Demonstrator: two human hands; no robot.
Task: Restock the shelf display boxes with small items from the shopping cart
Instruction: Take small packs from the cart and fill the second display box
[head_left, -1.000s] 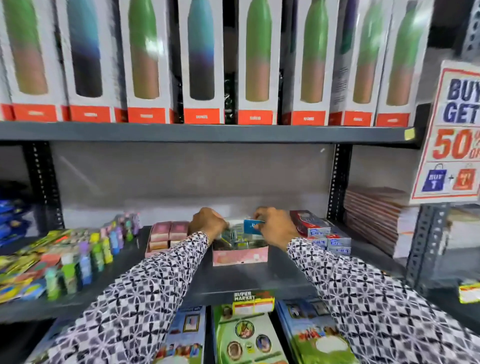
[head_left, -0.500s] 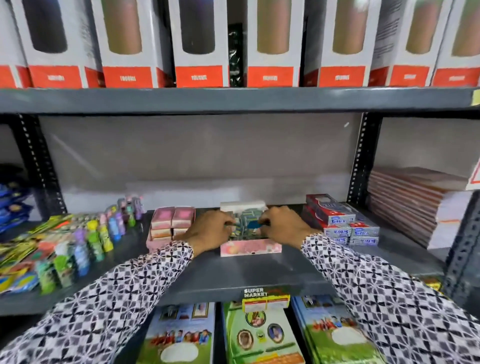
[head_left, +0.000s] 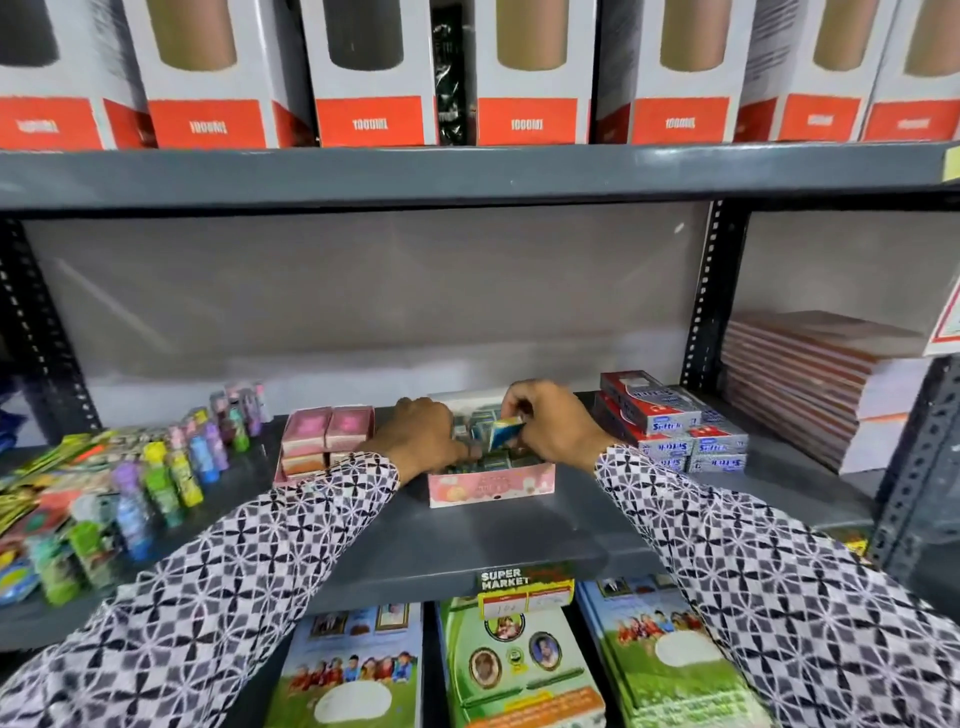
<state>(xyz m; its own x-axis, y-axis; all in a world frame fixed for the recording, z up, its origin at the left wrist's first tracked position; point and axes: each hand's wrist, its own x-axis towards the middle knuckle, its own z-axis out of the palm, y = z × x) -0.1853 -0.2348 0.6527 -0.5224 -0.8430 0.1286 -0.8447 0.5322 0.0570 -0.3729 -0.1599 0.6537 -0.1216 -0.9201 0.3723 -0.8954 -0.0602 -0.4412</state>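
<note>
A pink display box (head_left: 491, 487) sits on the grey middle shelf (head_left: 467, 540), filled with several small green-blue packets. My right hand (head_left: 556, 423) pinches one small blue packet (head_left: 505, 430) tilted over the box's right half. My left hand (head_left: 421, 441) rests curled on the packets at the box's left side, its fingers pressing down among them; whether it grips one is hidden. The shopping cart is out of view.
A second pink box (head_left: 327, 439) stands left of the display box. Red and silver packs (head_left: 670, 423) are stacked to the right, notebooks (head_left: 810, 384) beyond the upright. Small coloured bottles (head_left: 176, 467) line the left. Bottle boxes (head_left: 524, 73) fill the shelf above, books (head_left: 514, 670) the one below.
The view tilted down, then steadied. My right hand lowered the blue packet into the box, then lifted and tilted it at the right side. My left hand stayed on the packets.
</note>
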